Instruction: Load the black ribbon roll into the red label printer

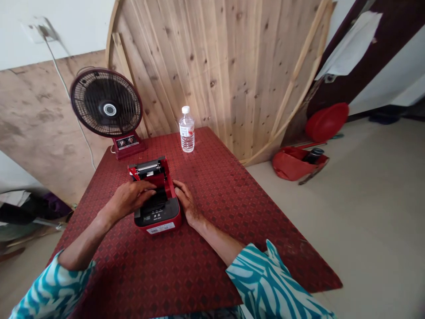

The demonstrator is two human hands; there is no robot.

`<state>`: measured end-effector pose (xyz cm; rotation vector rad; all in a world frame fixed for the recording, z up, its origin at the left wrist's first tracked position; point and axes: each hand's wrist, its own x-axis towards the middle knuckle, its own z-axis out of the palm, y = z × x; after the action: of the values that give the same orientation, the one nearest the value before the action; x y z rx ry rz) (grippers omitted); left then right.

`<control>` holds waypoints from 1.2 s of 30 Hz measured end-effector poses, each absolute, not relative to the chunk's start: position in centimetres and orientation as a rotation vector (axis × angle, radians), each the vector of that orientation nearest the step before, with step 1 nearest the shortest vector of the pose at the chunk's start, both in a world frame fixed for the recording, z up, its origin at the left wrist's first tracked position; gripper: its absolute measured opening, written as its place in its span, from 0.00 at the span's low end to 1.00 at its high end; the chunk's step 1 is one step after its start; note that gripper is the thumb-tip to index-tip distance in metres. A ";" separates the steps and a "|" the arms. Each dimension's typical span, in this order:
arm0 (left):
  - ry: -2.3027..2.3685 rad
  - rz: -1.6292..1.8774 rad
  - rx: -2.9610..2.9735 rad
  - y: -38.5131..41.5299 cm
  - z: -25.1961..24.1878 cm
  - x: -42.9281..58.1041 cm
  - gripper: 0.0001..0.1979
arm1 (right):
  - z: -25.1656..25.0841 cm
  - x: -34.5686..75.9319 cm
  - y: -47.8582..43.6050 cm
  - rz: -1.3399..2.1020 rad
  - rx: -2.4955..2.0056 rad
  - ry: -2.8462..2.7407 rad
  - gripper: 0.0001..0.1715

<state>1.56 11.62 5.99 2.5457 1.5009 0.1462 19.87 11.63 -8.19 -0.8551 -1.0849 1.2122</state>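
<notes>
A red and black label printer (162,208) sits on the table with its lid (149,167) raised, baring the dark inner compartment. Over the left part of that opening is my left hand (133,197), its fingers stretched in toward the inside; I see nothing held in them. My right hand (187,201) grips the printer's right side, with the fingertips along the outer wall. Buttons and a white label show on the printer's near end.
The table (226,212) has a dark red patterned cover. At its far end stand a red fan (108,108) and a clear plastic bottle (187,130). A large round wooden board (212,66) leans behind. On the floor to the right are a red bag (288,164) and a red basin (327,122).
</notes>
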 end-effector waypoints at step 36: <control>1.241 1.016 3.009 2.3 1.1 2.5 0.09 | -3.7 18.8 17.4 1.320 -0.854 -0.933 0.33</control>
<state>2.55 2.26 1.05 3.0086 1.2412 1.0161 18.76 17.40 -3.74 -0.8540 -0.9332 1.3198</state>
